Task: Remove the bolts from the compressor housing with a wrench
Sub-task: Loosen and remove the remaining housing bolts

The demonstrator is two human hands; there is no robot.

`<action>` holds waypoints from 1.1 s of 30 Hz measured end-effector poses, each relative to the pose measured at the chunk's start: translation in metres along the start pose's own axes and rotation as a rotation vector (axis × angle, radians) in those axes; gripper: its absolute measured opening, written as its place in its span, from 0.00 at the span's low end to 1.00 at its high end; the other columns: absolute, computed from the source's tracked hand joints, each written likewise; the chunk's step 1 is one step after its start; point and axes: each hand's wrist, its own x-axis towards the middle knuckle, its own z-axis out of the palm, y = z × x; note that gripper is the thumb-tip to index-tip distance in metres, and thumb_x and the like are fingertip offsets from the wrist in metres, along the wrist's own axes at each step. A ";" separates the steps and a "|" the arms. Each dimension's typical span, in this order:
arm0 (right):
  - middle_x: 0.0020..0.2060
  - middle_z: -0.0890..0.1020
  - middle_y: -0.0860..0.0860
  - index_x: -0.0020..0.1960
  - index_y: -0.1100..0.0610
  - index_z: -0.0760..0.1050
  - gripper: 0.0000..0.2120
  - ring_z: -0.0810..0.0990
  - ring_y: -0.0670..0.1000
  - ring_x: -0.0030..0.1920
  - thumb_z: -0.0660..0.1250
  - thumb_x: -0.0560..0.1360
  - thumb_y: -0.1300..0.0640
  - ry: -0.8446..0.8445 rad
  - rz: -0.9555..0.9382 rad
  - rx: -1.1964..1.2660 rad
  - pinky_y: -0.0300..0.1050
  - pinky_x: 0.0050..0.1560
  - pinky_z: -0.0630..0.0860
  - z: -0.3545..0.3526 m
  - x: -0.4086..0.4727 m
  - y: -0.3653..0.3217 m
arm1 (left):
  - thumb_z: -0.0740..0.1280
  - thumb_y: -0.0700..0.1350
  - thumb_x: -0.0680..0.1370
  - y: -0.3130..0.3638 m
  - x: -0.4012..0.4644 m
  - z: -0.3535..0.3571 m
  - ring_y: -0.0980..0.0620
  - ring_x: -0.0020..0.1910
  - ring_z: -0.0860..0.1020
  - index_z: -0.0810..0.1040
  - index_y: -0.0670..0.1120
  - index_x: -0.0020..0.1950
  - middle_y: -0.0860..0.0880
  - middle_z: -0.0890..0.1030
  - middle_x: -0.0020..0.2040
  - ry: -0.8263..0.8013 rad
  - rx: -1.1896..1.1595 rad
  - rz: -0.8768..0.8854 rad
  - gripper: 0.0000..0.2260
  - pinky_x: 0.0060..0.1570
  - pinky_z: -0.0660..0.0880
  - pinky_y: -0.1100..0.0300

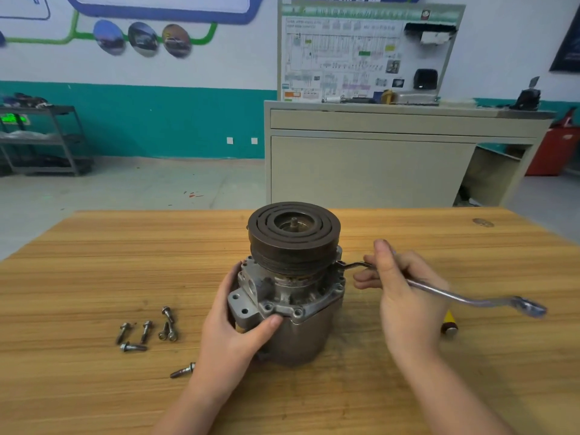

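In the head view, the compressor housing (293, 312) stands upright at the centre of the frame on a wooden table (94, 277), its dark grooved pulley (294, 229) on top. The left hand (233, 324) wraps around the housing's left side, fingers behind it and thumb pressed across the front just under the flange, so it holds the housing firmly. The right hand (405, 296), right of centre, closes its fingers around the shaft of a double-ended ring wrench (464, 298), the thumb pointing up. The wrench's near end reaches left to the flange at the housing's right edge, just under the pulley; whether it sits on a bolt head there cannot be told. Its far end sticks out toward the right of the frame, off the table surface.

At lower left, well apart from the housing, a cluster of loose bolts (146, 329) lies on the table, and one more bolt (183, 370) lies just beside the left wrist. A yellow-handled tool (449, 323) lies on the table under the wrench, partly hidden by the right hand.

Across the upper right of the frame stands a beige cabinet (370, 171) with a wiring-diagram board (361, 54) on top; a metal shelf rack (47, 139) stands at the left edge.
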 end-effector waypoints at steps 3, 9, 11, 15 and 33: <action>0.26 0.77 0.47 0.30 0.54 0.75 0.20 0.77 0.42 0.31 0.64 0.79 0.48 -0.084 -0.334 -0.227 0.32 0.36 0.71 0.005 -0.005 0.001 | 0.76 0.60 0.58 0.000 -0.001 -0.002 0.68 0.60 0.74 0.65 0.67 0.65 0.70 0.75 0.60 0.012 0.020 -0.014 0.38 0.52 0.71 0.76; 0.22 0.74 0.49 0.26 0.55 0.73 0.20 0.73 0.46 0.24 0.63 0.77 0.55 0.028 -0.204 0.001 0.35 0.28 0.68 0.010 0.002 0.013 | 0.76 0.60 0.59 -0.002 0.000 -0.002 0.71 0.59 0.73 0.64 0.66 0.66 0.73 0.75 0.58 0.020 0.046 0.007 0.38 0.49 0.69 0.79; 0.21 0.76 0.50 0.23 0.54 0.75 0.21 0.69 0.47 0.18 0.63 0.75 0.57 0.071 0.190 0.328 0.34 0.23 0.66 0.009 0.021 0.018 | 0.76 0.60 0.59 -0.002 0.001 -0.003 0.72 0.58 0.73 0.64 0.66 0.66 0.73 0.75 0.58 0.017 0.052 0.019 0.37 0.49 0.69 0.80; 0.19 0.71 0.51 0.21 0.55 0.70 0.28 0.63 0.46 0.14 0.62 0.79 0.50 -0.165 0.773 0.478 0.30 0.17 0.59 0.015 0.064 0.038 | 0.74 0.59 0.61 -0.001 0.005 -0.007 0.72 0.58 0.73 0.65 0.64 0.65 0.73 0.75 0.58 -0.004 0.060 0.029 0.35 0.49 0.68 0.80; 0.40 0.83 0.47 0.48 0.42 0.76 0.05 0.85 0.50 0.39 0.62 0.78 0.43 -0.337 -0.168 0.075 0.44 0.40 0.82 -0.019 0.006 0.000 | 0.73 0.62 0.59 -0.007 0.005 -0.010 0.71 0.56 0.75 0.66 0.69 0.62 0.73 0.76 0.56 0.020 0.091 -0.006 0.33 0.47 0.69 0.80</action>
